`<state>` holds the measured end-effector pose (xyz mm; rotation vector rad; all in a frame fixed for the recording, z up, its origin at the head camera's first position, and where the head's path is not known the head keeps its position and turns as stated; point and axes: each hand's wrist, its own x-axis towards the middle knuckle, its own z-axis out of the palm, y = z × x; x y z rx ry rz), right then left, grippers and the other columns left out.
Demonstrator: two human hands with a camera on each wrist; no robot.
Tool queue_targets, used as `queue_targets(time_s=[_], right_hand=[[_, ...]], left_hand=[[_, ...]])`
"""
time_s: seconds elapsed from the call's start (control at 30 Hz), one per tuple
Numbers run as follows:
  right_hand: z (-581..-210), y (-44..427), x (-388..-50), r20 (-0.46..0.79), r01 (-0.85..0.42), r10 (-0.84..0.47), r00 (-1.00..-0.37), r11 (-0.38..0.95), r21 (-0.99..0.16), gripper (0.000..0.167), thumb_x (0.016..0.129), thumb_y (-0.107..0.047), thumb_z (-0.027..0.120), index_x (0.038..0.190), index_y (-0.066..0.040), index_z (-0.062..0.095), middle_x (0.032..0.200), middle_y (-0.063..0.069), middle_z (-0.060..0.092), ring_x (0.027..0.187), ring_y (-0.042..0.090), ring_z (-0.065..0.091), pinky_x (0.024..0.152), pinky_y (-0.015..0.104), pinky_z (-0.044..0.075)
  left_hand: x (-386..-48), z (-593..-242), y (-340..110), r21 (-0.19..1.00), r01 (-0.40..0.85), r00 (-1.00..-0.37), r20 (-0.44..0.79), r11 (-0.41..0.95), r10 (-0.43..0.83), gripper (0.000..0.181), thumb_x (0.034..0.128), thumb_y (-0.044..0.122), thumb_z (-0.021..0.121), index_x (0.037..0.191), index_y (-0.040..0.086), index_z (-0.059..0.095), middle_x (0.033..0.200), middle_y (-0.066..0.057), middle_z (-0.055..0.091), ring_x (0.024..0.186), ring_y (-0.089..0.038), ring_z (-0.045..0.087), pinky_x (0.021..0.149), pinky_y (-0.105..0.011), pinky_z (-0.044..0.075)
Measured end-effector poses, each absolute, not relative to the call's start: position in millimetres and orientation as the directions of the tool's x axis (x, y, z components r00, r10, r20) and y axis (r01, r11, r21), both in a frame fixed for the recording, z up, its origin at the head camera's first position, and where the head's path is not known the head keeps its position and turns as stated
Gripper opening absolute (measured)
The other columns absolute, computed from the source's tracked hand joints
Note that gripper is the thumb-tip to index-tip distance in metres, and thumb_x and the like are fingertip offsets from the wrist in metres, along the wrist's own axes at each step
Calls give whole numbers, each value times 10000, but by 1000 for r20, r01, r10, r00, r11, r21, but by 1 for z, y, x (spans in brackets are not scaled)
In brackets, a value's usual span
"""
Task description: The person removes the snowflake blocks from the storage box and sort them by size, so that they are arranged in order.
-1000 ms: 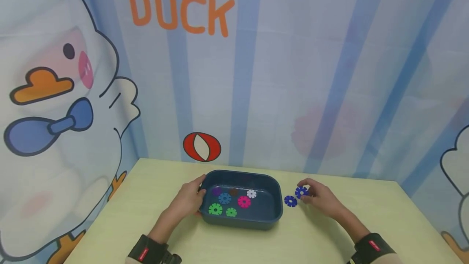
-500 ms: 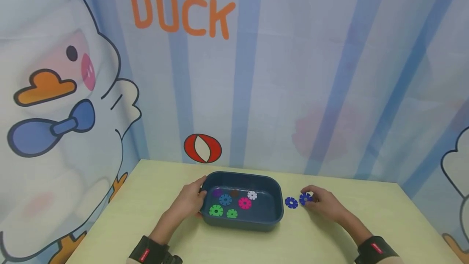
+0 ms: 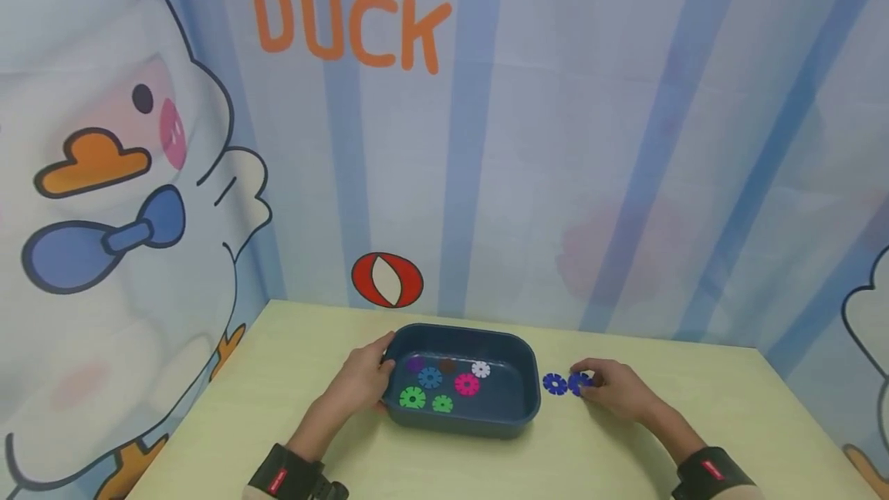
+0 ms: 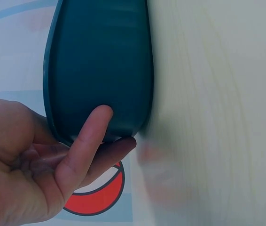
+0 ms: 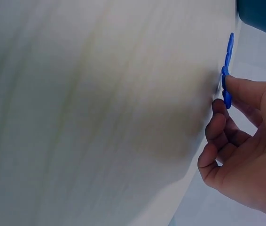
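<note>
step in hand: and here's the fiddly bit, what looks like an edge-to-edge line-up of two matching discs.
right grip: the person's right grip (image 3: 618, 390) is closed down to a thumb-and-finger pinch, biting the outer edge of a deep-blue, round, notched plastic-looking disc (image 3: 575, 385), low over the surface.
partner disc: a second deep-blue, round, notched disc (image 3: 549, 384) sits on the pale yellow, wood-grained surface (image 3: 604, 465), just right of the tray and loose of any finger. rims meeting, or very nearly! whether any slots interlock, i can't tell; the right wrist view has both almost edge-on, in one line.
left grip: over on the other side, the person's left grip (image 3: 361, 379) is curled on the near-left end of the dark blue, round-cornered, rectangular plastic-looking tray (image 3: 465, 424), a steadying hold by the look of it.
tray load: seven notched discs lie flat inside, purple, brown, lighter blue, white, pink and two green, none being touched.
next move: calls for a small, level nudge leftward, with a slight twist if the notches are to face each other.
watch for: too hard a push could skid that unheld partner disc into the tray wall.
</note>
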<state>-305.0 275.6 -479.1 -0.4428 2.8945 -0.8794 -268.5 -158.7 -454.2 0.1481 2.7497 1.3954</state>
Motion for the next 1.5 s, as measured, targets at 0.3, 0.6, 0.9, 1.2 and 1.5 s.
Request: queue_targets(time_s=[0.3, 0.6, 0.9, 1.2, 1.5], right_hand=[[-481, 278, -306, -12, -251, -301, -954, 816, -521, 344, 961, -109, 736, 1296, -34, 719, 862, 20, 653, 760, 169, 546, 646, 312, 463], [-468, 264, -299, 76, -304, -313, -947, 793, -528, 346, 1045, -148, 655, 1363, -14, 668, 830, 11, 623, 666, 147, 518, 548, 282, 431], [-458, 240, -297, 216, -432, -379, -900, 709, -558, 371, 1043, -212, 685, 1367, -33, 656, 785, -26, 630, 626, 65, 503, 553, 256, 449], [-460, 219, -296, 330, -512, -392, -859, 667, -541, 313, 1018, -221, 725, 1302, -91, 710, 804, -115, 615, 761, 53, 535, 641, 245, 480], [-460, 190, -296, 451, -622, -436, -779, 629, -467, 302, 951, -160, 797, 1234, -74, 738, 771, -173, 596, 801, 134, 559, 708, 310, 520]], left_hand=[[-270, -453, -158, 804, 54, -994, -13, 593, 108, 571, 1088, 8, 510, 1631, -20, 337, 1564, -332, 472, 782, -258, 763, 483, -338, 633], [-270, -456, -159, 789, 43, -996, -17, 613, 92, 568, 1086, 13, 519, 1627, -15, 349, 1567, -322, 474, 708, -210, 742, 477, -329, 627], [-270, -456, -158, 779, 46, -996, -16, 626, 92, 569, 1085, 15, 524, 1626, -15, 352, 1560, -321, 484, 775, -232, 752, 468, -310, 618], [-270, -455, -158, 781, 59, -995, -6, 622, 103, 565, 1082, 7, 526, 1620, -30, 355, 1554, -330, 486, 779, -262, 761, 464, -308, 617], [-269, -453, -158, 784, 62, -995, -2, 618, 102, 563, 1081, 6, 524, 1617, -35, 355, 1543, -341, 491, 745, -249, 760, 465, -306, 616]])
